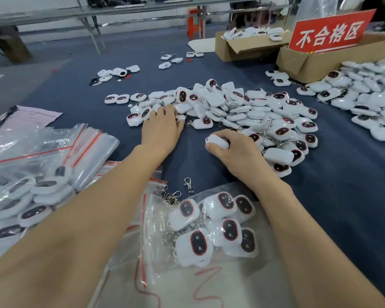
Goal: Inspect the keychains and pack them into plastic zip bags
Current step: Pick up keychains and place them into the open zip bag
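A white keychain (218, 141) is gripped by the right hand (238, 152), with the fingers (226, 135) curled round it, just beside the near edge of a large pile of keychains (233, 107) spread on the dark blue tabletop (342, 178). The left hand (162, 127) is laid on the near left edge of that pile, its fingertips among the white cases; whether anything is pinched there cannot be told. Between the forearms, a clear zip bag (156, 236) holding several keychains is lain on the tabletop, with loose metal clasps (188, 185) just beyond it. A stack of empty zip bags (91, 147) and filled bags (27, 196) is seen at the left. A red sign (329, 32) is stood in a cardboard box (302, 65) at the far right.
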The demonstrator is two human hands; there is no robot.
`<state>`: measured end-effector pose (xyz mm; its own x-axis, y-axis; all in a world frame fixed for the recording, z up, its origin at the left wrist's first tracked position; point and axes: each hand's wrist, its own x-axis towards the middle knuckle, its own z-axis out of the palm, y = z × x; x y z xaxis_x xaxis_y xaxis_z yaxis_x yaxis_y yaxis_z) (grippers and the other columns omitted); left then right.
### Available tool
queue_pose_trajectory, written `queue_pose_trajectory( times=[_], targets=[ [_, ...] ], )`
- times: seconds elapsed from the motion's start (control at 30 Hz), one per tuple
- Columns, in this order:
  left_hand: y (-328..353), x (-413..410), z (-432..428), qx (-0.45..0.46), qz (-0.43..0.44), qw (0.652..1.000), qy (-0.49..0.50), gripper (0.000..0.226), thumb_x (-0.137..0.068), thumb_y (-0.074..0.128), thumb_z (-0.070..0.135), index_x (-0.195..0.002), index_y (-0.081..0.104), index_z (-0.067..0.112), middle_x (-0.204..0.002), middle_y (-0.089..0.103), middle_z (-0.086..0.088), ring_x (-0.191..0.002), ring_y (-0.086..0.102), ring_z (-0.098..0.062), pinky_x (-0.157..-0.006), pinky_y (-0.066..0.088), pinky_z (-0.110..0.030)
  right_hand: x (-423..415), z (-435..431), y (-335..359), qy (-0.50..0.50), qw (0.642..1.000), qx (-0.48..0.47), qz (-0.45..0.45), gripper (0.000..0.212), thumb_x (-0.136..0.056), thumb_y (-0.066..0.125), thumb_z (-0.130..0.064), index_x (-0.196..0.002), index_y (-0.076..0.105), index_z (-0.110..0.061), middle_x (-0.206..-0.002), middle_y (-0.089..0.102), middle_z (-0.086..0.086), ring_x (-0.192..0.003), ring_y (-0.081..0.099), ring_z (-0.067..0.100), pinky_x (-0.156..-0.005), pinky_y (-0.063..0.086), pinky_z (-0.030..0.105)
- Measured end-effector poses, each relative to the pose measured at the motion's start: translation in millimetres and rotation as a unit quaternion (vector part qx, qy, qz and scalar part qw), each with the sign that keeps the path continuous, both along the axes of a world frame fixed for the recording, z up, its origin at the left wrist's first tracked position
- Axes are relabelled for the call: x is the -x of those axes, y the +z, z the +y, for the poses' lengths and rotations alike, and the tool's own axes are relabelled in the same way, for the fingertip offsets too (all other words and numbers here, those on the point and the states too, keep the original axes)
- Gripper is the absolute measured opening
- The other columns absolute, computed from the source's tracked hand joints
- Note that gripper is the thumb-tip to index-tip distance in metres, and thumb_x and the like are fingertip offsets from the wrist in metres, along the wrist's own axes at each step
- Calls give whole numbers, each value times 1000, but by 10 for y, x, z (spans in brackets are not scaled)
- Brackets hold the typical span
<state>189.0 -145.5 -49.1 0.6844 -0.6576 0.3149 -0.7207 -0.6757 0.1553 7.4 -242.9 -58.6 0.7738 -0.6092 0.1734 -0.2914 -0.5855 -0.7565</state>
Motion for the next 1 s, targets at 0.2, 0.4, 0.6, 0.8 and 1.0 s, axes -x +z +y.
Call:
queue_pose_trajectory(
  times=[0.2, 0.4, 0.6, 0.8, 1.0],
  targets=[
    [4, 188, 284, 17, 13, 1000, -15, 35, -108, 36, 35, -121, 55, 9, -117, 60, -14, -107, 57, -36, -76, 42, -43, 20, 9, -2, 21, 999, -42, -9, 21, -92, 63, -44, -110, 63, -34, -90, 64, -19, -82, 59, -1, -69, 40, 18],
    [-6, 441, 689, 145, 134, 980, -29, 31, -108, 39, 36, -100, 60, 15, -80, 63, -4, -83, 59, -32, -74, 44, -40, 13, 30, -9, 34, 993, -103, -56, 15, -96, 56, -41, -110, 54, -42, -88, 63, -13, -55, 62, 2, -63, 40, 23],
    [5, 528, 752, 232, 238, 941, -65, 14, -102, 57, 29, -112, 66, 27, -82, 67, 13, -76, 61, 0, -76, 47, -14, -35, 33, -44, 60, 986, -135, -76, 44, -98, 56, -28, -139, 47, -38, -102, 64, -10, -66, 69, 6, -69, 44, 24],
    [-17, 537, 745, 170, 223, 949, -143, 25, -100, 58, 17, -120, 61, 31, -106, 59, 11, -89, 53, 11, -79, 35, 0, -37, 7, -66, 59, 990, -113, -60, 30, -95, 58, -34, -125, 58, -42, -92, 66, -13, -58, 63, 3, -65, 45, 18],
    [9, 543, 748, 228, 233, 933, -153, 37, -96, 61, 4, -100, 58, 40, -117, 55, 10, -103, 57, 4, -96, 42, -14, -28, 27, -72, 61, 988, -125, -70, 18, -97, 60, -36, -113, 68, -38, -93, 66, -27, -50, 53, 0, -56, 43, 8]
  ],
)
